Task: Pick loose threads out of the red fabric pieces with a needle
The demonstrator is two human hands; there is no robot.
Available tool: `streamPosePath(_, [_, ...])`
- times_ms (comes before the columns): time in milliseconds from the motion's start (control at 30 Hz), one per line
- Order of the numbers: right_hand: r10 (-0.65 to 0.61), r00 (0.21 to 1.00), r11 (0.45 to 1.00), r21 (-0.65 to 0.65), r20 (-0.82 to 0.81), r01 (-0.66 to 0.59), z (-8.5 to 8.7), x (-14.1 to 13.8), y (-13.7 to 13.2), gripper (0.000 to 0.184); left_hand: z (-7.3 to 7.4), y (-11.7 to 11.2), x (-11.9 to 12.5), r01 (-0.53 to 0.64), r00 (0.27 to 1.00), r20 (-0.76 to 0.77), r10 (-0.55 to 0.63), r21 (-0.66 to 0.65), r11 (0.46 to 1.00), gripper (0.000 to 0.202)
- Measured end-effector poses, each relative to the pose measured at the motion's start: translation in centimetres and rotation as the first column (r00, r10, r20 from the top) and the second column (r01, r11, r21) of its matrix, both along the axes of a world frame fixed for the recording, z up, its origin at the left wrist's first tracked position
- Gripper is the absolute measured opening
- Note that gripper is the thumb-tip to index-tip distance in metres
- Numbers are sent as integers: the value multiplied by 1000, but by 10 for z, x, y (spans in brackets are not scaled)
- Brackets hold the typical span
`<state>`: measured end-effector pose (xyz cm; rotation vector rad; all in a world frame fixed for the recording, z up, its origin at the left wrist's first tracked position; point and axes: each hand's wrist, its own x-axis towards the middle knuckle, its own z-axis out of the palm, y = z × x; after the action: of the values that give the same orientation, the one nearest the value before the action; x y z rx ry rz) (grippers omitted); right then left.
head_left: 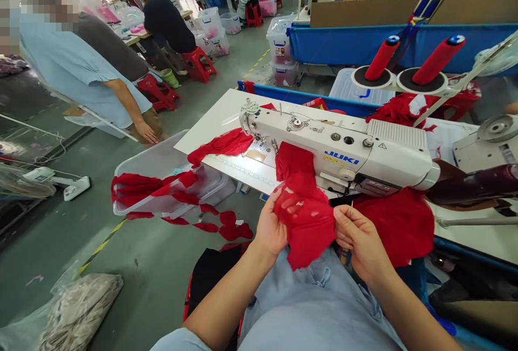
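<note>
My left hand [270,226] grips a bunched piece of red fabric [304,216] in front of my chest, fingers closed into the cloth. Against the fabric's right edge, my right hand [358,238] is closed too; its fingers pinch a thin metal tool with a tip that sticks up above them. The red fabric runs up onto the white table [218,119], under the arm of a white JUKI sewing machine [340,151]. More red cloth [399,224] lies heaped below the machine at my right.
A clear plastic bin [162,159] at the table's left holds a chain of red pieces that trails to the floor. Two red thread cones [408,57] stand behind the machine. A person in a light blue shirt [81,70] stands at left; others sit on red stools further back.
</note>
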<state>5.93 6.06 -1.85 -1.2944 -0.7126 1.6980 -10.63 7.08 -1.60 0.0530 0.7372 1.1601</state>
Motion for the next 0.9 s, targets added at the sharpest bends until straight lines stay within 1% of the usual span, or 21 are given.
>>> streamPosePath(67, [51, 998, 998, -34, -29, -52, -1, 0, -3, 49, -3, 2, 1, 64, 998, -2, -64, -46, 997, 39])
streamPosePath(133, [80, 996, 995, -61, -48, -82, -2, -1, -2, 51, -7, 1, 5, 125, 992, 3, -125, -52, 991, 41])
streamPosePath(200, [86, 994, 993, -81, -62, -91, -2, -2, 1, 55, -10, -1, 8, 157, 987, 31, -156, -44, 987, 40])
streamPosePath(300, [82, 993, 992, -91, -85, -90, -1, -3, 5, 51, -14, -2, 8, 192, 979, 74, -189, -38, 981, 43])
streamPosePath(333, [73, 993, 993, -83, -92, -80, 0, -3, 6, 49, -16, -1, 7, 201, 978, 65, -198, -32, 979, 42])
streamPosePath(367, [57, 994, 996, -68, -98, -64, 1, -3, 6, 48, -19, 0, 6, 215, 976, 24, -214, -25, 976, 41])
streamPosePath(400, [38, 994, 998, -48, -102, -43, 2, -4, 5, 47, -22, 2, 4, 221, 973, -72, -221, -13, 975, 39])
streamPosePath(433, [18, 994, 999, -26, -104, -21, 3, -4, 3, 46, -25, 3, 2, 212, 956, -207, -208, 1, 977, 35])
streamPosePath(467, [0, 995, 1000, -4, -104, -1, 4, -4, 1, 45, -27, 4, 1, 189, 919, -356, -171, 17, 982, 31])
streamPosePath(500, [-12, 995, 1000, 16, -101, 14, 4, -4, 0, 44, -29, 5, -1, 155, 863, -491, -116, 39, 987, 26])
streamPosePath(533, [-19, 995, 999, 33, -97, 22, 4, -5, -2, 42, -30, 5, -2, 111, 805, -591, -49, 70, 991, 23])
streamPosePath(567, [-22, 996, 999, 47, -92, 26, 4, -5, -4, 41, -28, 4, -2, 58, 764, -645, 22, 103, 993, 21])
streamPosePath(600, [-22, 996, 998, 59, -86, 28, 4, -5, -6, 39, -25, 2, -3, 33, 736, -674, 73, 142, 989, 20])
streamPosePath(633, [-21, 997, 997, 68, -79, 27, 3, -5, -7, 38, -21, 0, -2, 50, 710, -697, 100, 191, 980, 17])
streamPosePath(667, [-20, 997, 997, 75, -73, 26, 3, -6, -8, 37, -15, -3, -2, 100, 673, -730, 120, 251, 963, 14])
streamPosePath(733, [-15, 998, 996, 85, -64, 21, 2, -6, -9, 37, -2, -8, 1, 301, 555, -815, 169, 385, 872, 13])
streamPosePath(800, [-9, 998, 996, 92, -57, 14, 3, -6, -9, 38, 7, -11, 6, 424, 481, -848, 221, 446, 788, 13])
streamPosePath(833, [-5, 999, 995, 95, -54, 10, 4, -6, -10, 38, 10, -12, 8, 438, 471, -850, 235, 457, 774, 11])
streamPosePath(900, [3, 999, 995, 102, -47, 2, 5, -5, -10, 38, 11, -13, 11, 432, 470, -853, 228, 448, 783, 13])
